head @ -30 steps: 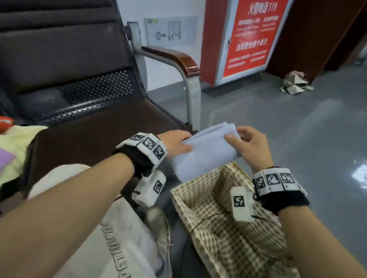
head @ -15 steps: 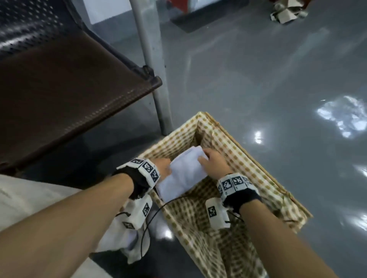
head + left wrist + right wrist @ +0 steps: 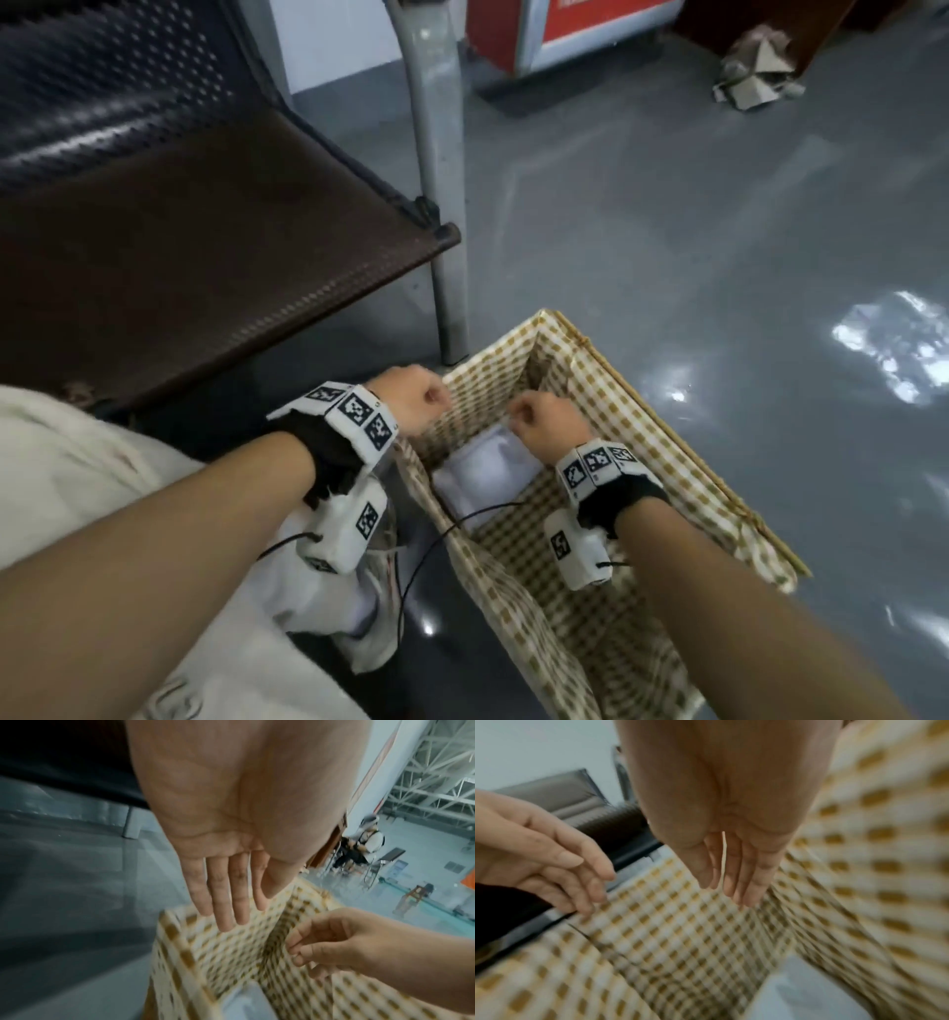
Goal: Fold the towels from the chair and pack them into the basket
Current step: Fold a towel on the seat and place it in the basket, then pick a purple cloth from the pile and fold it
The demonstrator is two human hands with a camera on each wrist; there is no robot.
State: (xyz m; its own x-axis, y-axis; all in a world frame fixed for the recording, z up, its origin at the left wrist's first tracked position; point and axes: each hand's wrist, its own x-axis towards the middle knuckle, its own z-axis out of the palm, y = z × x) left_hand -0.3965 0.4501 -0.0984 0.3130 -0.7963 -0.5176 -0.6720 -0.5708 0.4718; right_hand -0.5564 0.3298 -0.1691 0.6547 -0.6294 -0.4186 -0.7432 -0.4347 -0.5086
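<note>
1. Head view hides both palms; the folded towel lies inside the basket, partly behind the right hand.
2. Wrist views show the left hand with straight, empty fingers, and the right hand's fingers relaxed and empty.

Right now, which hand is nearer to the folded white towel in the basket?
The right hand. It is just above the towel's far edge, inside the checked basket. The left hand is over the basket's left rim, beside the towel.

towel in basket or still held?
In. The folded towel lies on the basket floor; left hand and right hand are off it, fingers relaxed.
</note>
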